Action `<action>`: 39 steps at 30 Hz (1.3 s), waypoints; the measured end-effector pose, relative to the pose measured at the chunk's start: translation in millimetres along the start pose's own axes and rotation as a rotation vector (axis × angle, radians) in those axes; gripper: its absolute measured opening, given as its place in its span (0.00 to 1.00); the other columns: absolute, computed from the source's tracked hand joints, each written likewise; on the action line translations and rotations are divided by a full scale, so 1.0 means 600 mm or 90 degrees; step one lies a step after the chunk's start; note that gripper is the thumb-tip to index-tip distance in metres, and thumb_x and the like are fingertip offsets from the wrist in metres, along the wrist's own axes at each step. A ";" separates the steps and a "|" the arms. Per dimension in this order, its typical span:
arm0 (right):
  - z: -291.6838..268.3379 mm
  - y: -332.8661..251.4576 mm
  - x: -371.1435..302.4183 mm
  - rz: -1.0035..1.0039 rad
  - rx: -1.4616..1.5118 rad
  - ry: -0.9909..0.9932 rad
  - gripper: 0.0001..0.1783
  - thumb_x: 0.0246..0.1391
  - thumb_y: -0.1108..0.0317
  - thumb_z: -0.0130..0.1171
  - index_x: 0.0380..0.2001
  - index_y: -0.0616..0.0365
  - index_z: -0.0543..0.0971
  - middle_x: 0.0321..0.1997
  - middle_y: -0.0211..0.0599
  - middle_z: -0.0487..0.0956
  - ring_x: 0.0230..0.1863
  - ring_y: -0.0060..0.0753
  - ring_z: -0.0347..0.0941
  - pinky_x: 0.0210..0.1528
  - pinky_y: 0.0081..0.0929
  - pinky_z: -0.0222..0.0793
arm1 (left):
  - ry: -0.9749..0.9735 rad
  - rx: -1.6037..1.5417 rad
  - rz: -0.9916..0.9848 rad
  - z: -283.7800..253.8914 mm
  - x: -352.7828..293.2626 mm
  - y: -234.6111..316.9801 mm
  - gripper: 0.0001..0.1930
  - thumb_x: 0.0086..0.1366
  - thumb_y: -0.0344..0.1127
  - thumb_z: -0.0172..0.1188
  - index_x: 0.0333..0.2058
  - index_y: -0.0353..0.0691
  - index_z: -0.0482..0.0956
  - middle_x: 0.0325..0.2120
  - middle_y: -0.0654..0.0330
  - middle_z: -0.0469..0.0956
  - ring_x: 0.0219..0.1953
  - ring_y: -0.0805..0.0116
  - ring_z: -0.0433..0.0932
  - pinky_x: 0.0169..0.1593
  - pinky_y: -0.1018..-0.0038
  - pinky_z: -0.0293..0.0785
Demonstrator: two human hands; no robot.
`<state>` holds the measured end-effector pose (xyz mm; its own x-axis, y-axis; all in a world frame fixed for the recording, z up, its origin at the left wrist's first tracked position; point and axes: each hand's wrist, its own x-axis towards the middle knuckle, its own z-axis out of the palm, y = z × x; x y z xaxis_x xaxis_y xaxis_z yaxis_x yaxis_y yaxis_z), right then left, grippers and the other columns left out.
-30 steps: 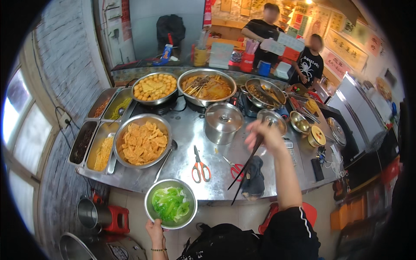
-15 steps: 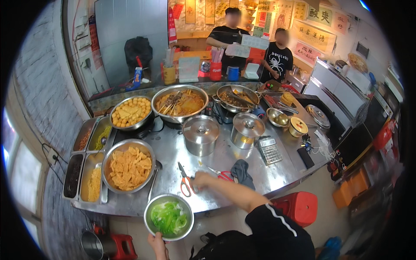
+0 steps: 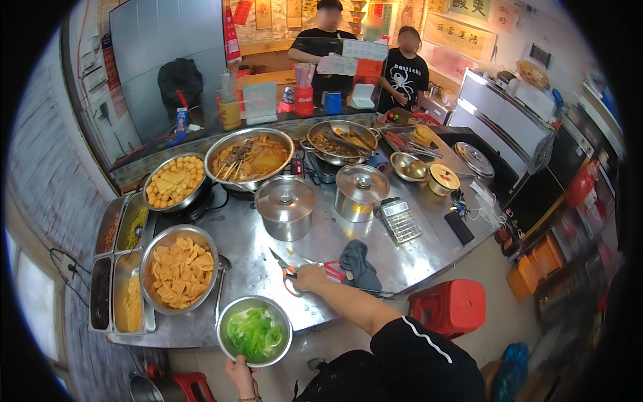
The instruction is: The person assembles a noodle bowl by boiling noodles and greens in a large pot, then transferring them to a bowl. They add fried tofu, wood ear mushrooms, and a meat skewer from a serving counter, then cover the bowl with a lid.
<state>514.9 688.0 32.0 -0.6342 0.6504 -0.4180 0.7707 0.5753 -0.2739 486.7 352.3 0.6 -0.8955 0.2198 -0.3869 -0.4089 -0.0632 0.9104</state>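
My left hand (image 3: 242, 375) grips the near rim of a steel bowl (image 3: 289, 340) held off the counter's front edge. Green lettuce leaves (image 3: 253, 335) lie in the bowl. Over the counter, my right hand (image 3: 310, 277) is closed at the handles of orange-handled scissors (image 3: 290, 283), hiding part of them; their blades point away to the left. Just right of that hand lie red-handled scissors (image 3: 333, 271) and a dark grey cloth (image 3: 360, 265). Left of the lettuce bowl, a long-handled spoon (image 3: 222, 288) rests beside a big bowl of fried crisp pieces (image 3: 181, 271).
Two lidded pots (image 3: 284, 211) (image 3: 362, 194) stand mid-counter, with a calculator (image 3: 400, 221) to their right. Behind are a pan of fried balls (image 3: 175, 182) and a pan of stew (image 3: 249, 159). Topping trays (image 3: 132, 295) line the left. A red stool (image 3: 450, 308) stands at the right front. Two people face me.
The whole view has shifted, so the counter sits further left. Against the counter, the orange-handled scissors have moved slightly right with my right hand. My left hand still holds the lettuce bowl.
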 end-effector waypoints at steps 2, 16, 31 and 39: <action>-0.015 0.032 -0.003 0.036 0.046 -0.020 0.26 0.50 0.47 0.57 0.37 0.61 0.83 0.42 0.48 0.81 0.46 0.44 0.79 0.46 0.37 0.74 | -0.025 0.007 -0.009 0.025 0.012 0.002 0.10 0.56 0.24 0.48 0.37 0.32 0.74 0.26 0.57 0.77 0.17 0.71 0.75 0.13 0.77 0.72; -0.575 0.340 -0.012 0.148 0.482 0.634 0.35 0.47 0.68 0.57 0.59 0.65 0.60 0.21 0.45 0.79 0.14 0.32 0.74 0.10 0.29 0.62 | -0.077 0.035 -0.036 0.090 0.078 0.001 0.11 0.60 0.28 0.49 0.41 0.34 0.73 0.29 0.57 0.78 0.20 0.70 0.77 0.16 0.77 0.74; -0.628 0.296 -0.032 0.189 0.378 0.591 0.45 0.48 0.67 0.52 0.69 0.61 0.48 0.25 0.46 0.81 0.18 0.34 0.77 0.15 0.30 0.68 | -0.114 0.016 -0.094 0.071 0.078 0.006 0.10 0.65 0.34 0.52 0.44 0.40 0.71 0.30 0.58 0.77 0.20 0.71 0.77 0.18 0.77 0.77; -0.612 0.260 -0.046 0.057 0.466 0.565 0.36 0.51 0.65 0.55 0.63 0.63 0.60 0.23 0.44 0.80 0.15 0.29 0.75 0.13 0.27 0.64 | -0.122 0.026 -0.096 0.078 0.086 0.007 0.08 0.65 0.33 0.52 0.42 0.40 0.71 0.30 0.59 0.76 0.21 0.73 0.76 0.19 0.77 0.78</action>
<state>629.7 941.8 319.1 -0.1719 0.9611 0.2160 0.4822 0.2733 -0.8323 447.0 408.9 -8.9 -0.7733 0.4053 -0.4875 -0.5246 0.0227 0.8511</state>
